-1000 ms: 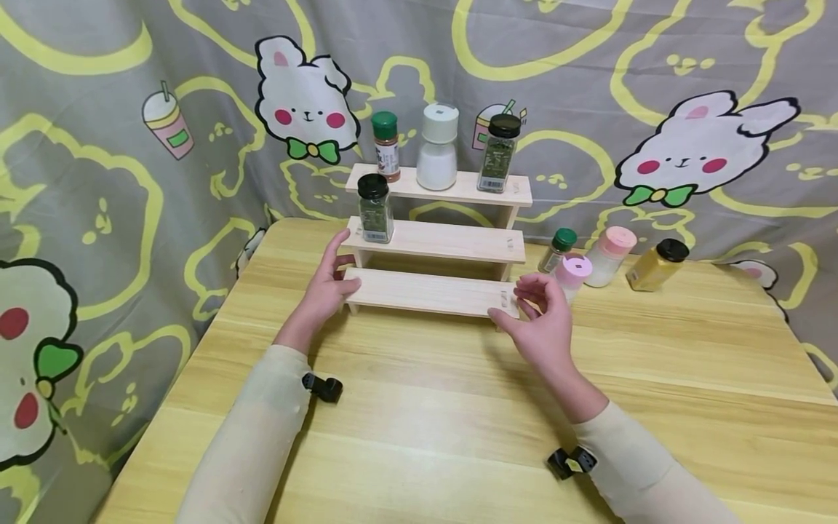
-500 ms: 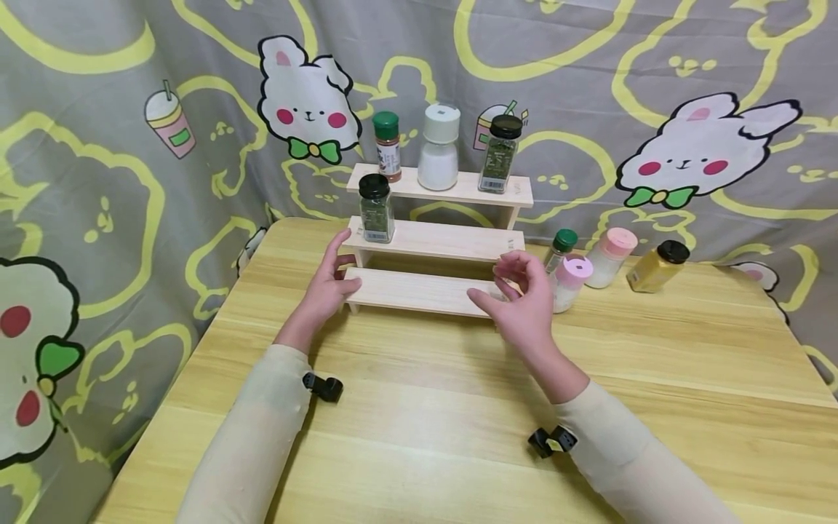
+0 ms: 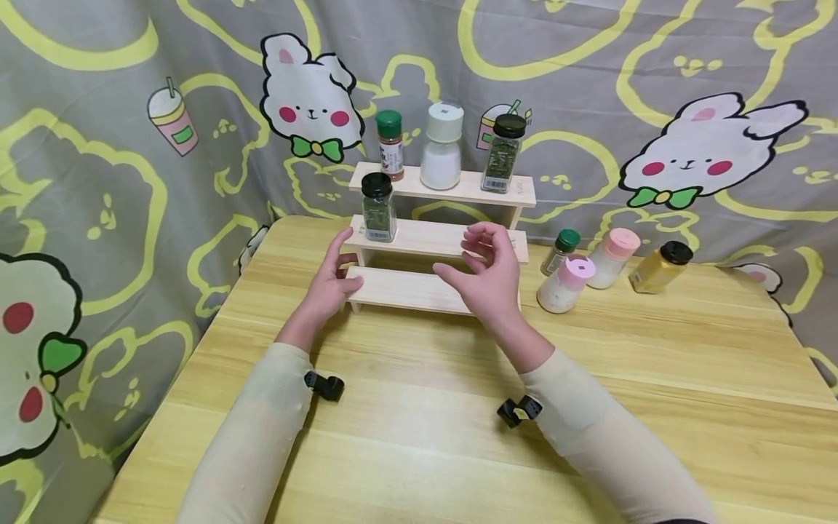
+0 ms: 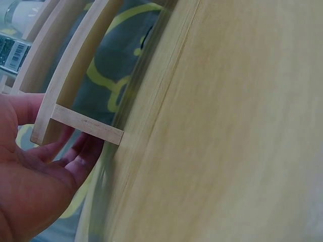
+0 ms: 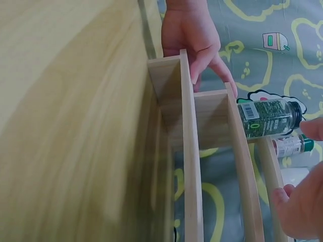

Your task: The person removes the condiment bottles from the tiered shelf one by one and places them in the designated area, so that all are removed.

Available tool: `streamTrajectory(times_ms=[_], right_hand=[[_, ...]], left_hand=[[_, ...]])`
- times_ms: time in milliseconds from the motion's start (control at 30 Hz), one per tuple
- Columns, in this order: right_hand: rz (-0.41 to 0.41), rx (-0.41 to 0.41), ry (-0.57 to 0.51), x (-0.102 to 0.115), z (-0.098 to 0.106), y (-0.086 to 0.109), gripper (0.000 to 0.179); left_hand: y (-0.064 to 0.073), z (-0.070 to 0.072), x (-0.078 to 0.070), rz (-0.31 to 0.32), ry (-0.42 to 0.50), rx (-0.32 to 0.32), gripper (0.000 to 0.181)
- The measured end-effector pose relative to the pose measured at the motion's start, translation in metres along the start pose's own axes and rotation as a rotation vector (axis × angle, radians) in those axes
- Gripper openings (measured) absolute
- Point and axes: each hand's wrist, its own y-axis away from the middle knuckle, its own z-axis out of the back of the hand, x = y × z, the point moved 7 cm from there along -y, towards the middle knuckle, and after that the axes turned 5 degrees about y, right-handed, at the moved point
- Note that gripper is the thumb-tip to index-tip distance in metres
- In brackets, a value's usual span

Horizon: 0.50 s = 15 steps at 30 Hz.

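My left hand (image 3: 329, 282) grips the left end of a three-step wooden shelf rack (image 3: 399, 287), its thumb on the lowest step. In the left wrist view, several fingers (image 4: 83, 156) reach behind the rack's end leg. My right hand (image 3: 491, 273) hovers over the lower steps, thumb and fingers apart, with nothing between them. To its left, a square glass jar of green herbs (image 3: 379, 211) with a black cap stands upright on the middle step. In the right wrist view, that jar (image 5: 265, 118) shows close to the right fingertips, apart from the thumb.
On the top step stand a green-capped spice bottle (image 3: 390, 149), a white-capped shaker (image 3: 441, 153) and another black-capped herb jar (image 3: 503, 156). Right of the rack are a purple-capped shaker (image 3: 563, 287), a pink-capped shaker (image 3: 609, 262), a green-capped bottle (image 3: 559, 255) and a yellow bottle (image 3: 657, 271).
My right hand has left the right end of the lowest step and moved leftward and a little up, toward the herb jar. The left hand keeps its place on the rack.
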Motion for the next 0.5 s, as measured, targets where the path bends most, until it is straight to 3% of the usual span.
streamTrajectory(times_ms=[133, 367, 500], right_hand=[[0.009, 0.01, -0.015, 0.003, -0.013, -0.008, 0.07], [-0.008, 0.034, 0.002, 0.001, -0.033, -0.022, 0.066], [-0.014, 0.045, 0.029, 0.0, -0.044, -0.028, 0.065]], left_hand=[[-0.001, 0.0, 0.001, -0.013, 0.01, 0.005, 0.086], [-0.012, 0.007, 0.024, -0.022, 0.004, -0.005, 0.087], [-0.013, 0.008, 0.027, -0.028, -0.026, -0.015, 0.089]])
